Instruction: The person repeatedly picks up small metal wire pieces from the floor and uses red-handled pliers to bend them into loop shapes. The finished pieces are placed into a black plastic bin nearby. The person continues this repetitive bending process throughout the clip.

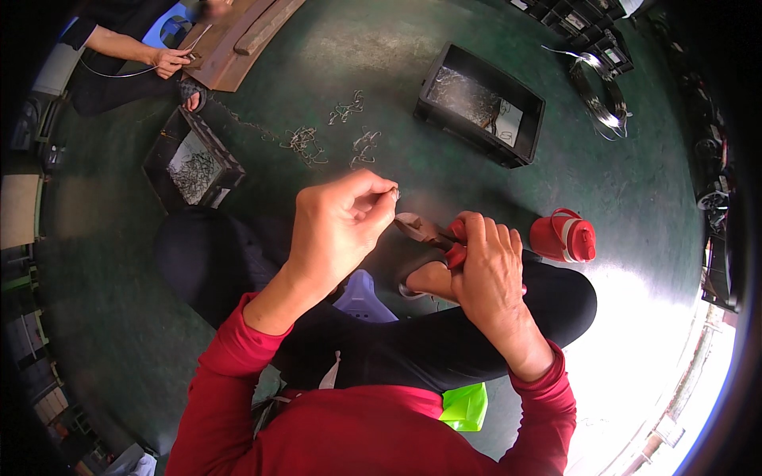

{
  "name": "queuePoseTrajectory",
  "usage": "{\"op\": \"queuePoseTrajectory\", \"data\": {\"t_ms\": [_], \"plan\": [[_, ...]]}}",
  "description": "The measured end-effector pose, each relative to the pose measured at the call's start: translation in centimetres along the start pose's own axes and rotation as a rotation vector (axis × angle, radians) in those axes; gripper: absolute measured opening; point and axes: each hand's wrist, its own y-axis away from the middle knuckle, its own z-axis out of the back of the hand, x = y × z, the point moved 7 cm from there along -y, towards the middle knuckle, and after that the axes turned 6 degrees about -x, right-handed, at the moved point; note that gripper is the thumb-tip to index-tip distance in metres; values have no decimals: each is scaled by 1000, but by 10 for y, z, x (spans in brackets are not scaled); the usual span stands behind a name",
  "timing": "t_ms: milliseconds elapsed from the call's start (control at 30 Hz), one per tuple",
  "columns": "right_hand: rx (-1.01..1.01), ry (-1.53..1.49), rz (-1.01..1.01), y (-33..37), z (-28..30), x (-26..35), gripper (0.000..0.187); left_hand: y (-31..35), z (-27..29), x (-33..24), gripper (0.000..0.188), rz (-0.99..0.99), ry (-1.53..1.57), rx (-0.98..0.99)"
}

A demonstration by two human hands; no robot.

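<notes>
My left hand (337,218) is closed in a pinch, and a small bright metal piece (396,193) pokes out at its fingertips. It looks like a bit of bent wire, though most of it is hidden. To the right, my right hand (492,274) is wrapped round a red-handled hand tool that looks like pliers (456,255). Its head points left and is hard to tell apart from my sandalled foot behind it. The two hands are apart. Beyond them, several bent wire pieces (302,143) lie in small tangled heaps on the green floor.
Black crates holding wire pieces stand at the left (232,168) and far right (517,157). A wire coil (591,89) lies beyond. Right of my knee is a red jug (565,236). At far left, another person's hand (169,62) holds wire beside a wooden bench (230,67).
</notes>
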Motion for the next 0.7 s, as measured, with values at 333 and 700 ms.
{"op": "queuePoseTrajectory", "data": {"t_ms": [333, 700], "plan": [[146, -135, -81, 1, 0, 1, 32, -1, -5, 15, 9, 167, 198, 105], [249, -327, -153, -2, -9, 2, 34, 6, -26, 30, 32, 380, 714, 381]]}}
